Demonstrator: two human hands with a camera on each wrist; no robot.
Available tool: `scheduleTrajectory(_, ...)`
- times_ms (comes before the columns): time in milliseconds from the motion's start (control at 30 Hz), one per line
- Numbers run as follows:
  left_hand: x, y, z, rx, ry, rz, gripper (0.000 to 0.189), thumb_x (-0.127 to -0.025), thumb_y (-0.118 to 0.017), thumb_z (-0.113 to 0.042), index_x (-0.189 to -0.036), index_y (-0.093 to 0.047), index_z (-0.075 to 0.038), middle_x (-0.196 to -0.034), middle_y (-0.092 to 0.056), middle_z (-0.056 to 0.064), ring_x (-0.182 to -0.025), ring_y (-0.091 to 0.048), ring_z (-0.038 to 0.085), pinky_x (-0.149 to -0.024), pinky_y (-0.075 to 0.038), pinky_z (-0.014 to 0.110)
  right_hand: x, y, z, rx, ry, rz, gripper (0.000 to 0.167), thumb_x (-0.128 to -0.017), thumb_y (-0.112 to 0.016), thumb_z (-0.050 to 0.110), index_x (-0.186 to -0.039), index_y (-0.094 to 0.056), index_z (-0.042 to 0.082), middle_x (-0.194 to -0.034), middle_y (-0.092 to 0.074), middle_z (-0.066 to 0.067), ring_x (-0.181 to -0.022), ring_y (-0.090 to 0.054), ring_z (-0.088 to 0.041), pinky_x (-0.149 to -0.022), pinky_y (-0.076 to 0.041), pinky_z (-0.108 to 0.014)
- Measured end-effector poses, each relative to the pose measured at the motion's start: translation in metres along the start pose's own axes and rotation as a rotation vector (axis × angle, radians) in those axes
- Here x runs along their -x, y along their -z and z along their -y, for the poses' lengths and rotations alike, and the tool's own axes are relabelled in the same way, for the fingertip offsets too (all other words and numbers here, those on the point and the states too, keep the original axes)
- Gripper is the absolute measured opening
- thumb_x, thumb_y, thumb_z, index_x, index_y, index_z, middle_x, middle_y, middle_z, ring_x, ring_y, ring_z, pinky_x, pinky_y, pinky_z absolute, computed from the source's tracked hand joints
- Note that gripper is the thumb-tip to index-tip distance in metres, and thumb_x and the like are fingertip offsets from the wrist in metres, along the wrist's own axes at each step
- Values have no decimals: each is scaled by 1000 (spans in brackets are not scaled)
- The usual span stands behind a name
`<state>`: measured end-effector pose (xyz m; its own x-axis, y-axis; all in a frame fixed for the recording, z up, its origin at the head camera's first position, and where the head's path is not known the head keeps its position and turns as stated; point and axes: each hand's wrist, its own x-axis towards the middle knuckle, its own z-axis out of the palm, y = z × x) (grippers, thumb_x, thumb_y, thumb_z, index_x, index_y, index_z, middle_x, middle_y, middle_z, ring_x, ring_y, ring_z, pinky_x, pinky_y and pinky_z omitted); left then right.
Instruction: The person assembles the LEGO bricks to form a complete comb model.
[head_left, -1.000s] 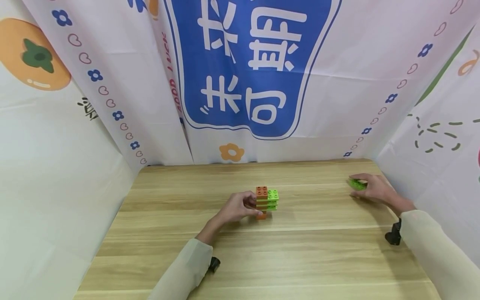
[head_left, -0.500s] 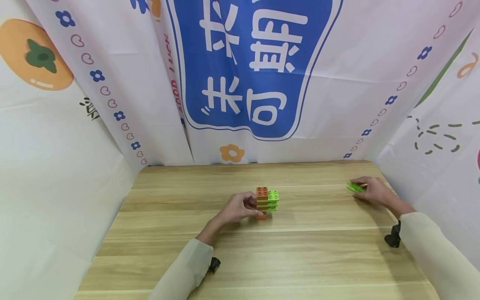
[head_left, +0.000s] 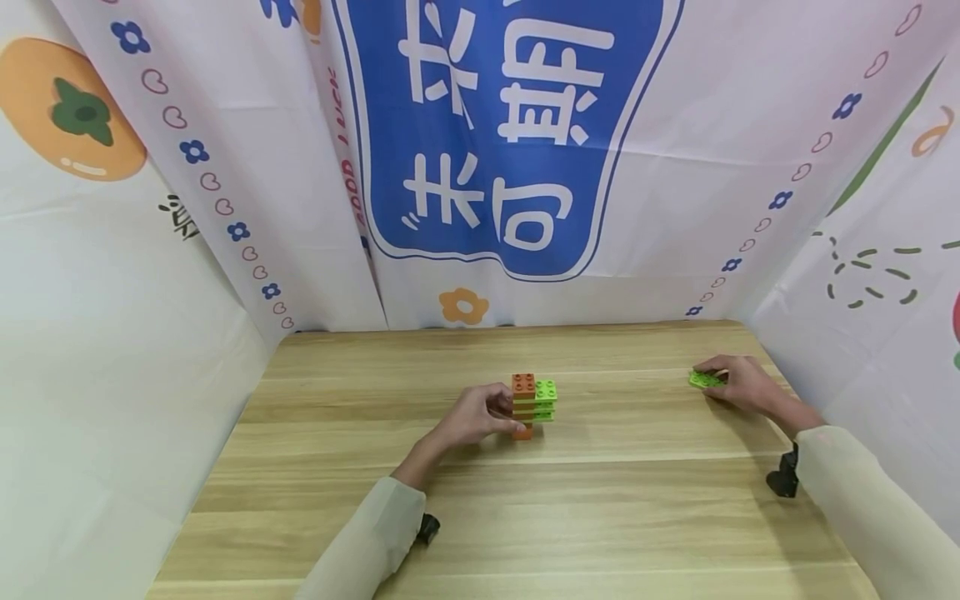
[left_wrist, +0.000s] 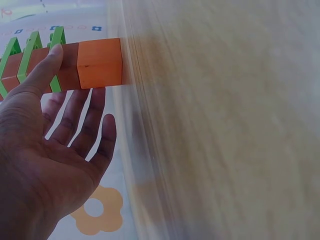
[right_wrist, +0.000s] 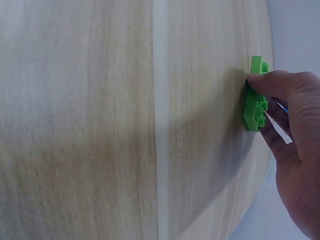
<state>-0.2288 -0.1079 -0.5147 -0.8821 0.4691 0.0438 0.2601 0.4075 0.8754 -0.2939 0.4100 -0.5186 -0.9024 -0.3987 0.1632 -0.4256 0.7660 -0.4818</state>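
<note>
An upright stack of toy building bricks stands mid-table, orange and brown blocks with thin green plates between them jutting out to the right. My left hand grips the stack from its left side; in the left wrist view the thumb lies along the brown blocks and the fingers pass behind. Toward the table's right end, my right hand pinches a flat green building brick between thumb and fingers. Studs on this green brick face toward the palm in the right wrist view, and it is close over the tabletop.
The wood-grain table has printed white cloth hanging along its back and both sides. A black wrist camera sits under the right sleeve, another under the left sleeve.
My right hand has shifted slightly left with the green brick, which now shows more of its flat, studded face. The left hand and the stack have stayed in place.
</note>
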Motion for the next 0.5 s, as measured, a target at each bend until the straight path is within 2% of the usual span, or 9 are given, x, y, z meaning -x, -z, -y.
scheduleTrajectory(233,0,-1,1,-9,-5,3,33,-87,-90,-17,-112,-71,-7,-103,-74,2,-89,-68,13,-79,-58,26,-1,-1,2,24,5,11,38,-81,-87,-4,-117,-75,-7,-112,-75,-27,-97,-73,-41,-82,-62,-52)
scheduleTrajectory(500,-1,0,-1,-11,3,4,32,-87,-90,-18,-111,-72,-8,-103,-75,1,-89,-69,13,-80,-59,26,-8,1,15,46,53,26,38,-81,-87,-4,-117,-75,-8,-114,-75,-27,-97,-74,-41,-81,-62,-52)
